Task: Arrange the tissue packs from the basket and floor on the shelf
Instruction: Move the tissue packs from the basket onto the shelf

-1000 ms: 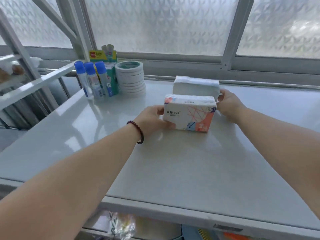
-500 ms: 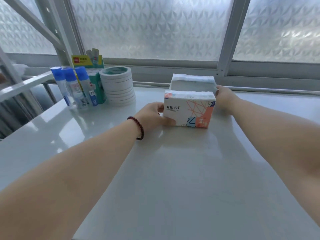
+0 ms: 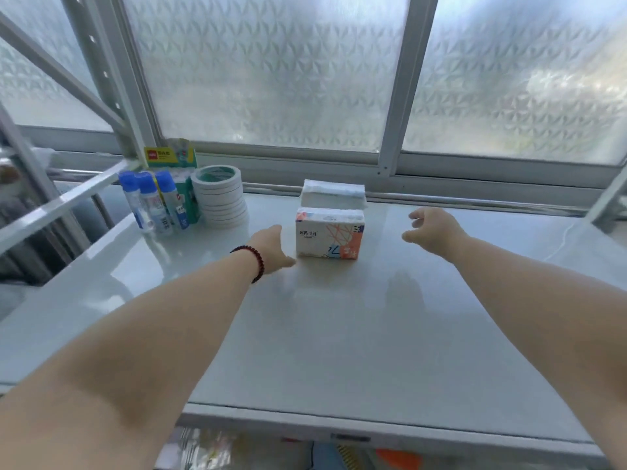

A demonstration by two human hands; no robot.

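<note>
Both hands out over the white shelf (image 3: 339,351), both empty. Left hand (image 3: 271,247): fingers loosely extended, open, thumb tip touching or just short of the lower left corner of the printed tissue pack (image 3: 329,236), cannot tell which; nothing gripped. Dark bead bracelet (image 3: 252,257) on the left wrist. Right hand (image 3: 432,228): open, fingers spread and slightly curled, palm toward the pack, clear gap between it and the pack's right end, holding nothing.

Printed tissue pack stands on its long edge on the shelf, between the two hands, just right of the left hand and left of the right hand. Front face white with orange line pattern, blue and orange blocks, dark text at upper left. Second tissue pack (image 3: 334,191), plain white, sits directly beyond the printed one, farther from both hands, near the window frame (image 3: 390,164); touching or a small gap between the packs, cannot tell.

Beyond and left of the left hand: stack of tape rolls (image 3: 220,198), then three blue-capped glue bottles (image 3: 151,201) farther left, with a green-and-yellow box (image 3: 173,157) behind them. All well apart from the left hand. Frosted patterned glass behind everything. Below the shelf's front edge some coloured items show, blurred, not identifiable.
</note>
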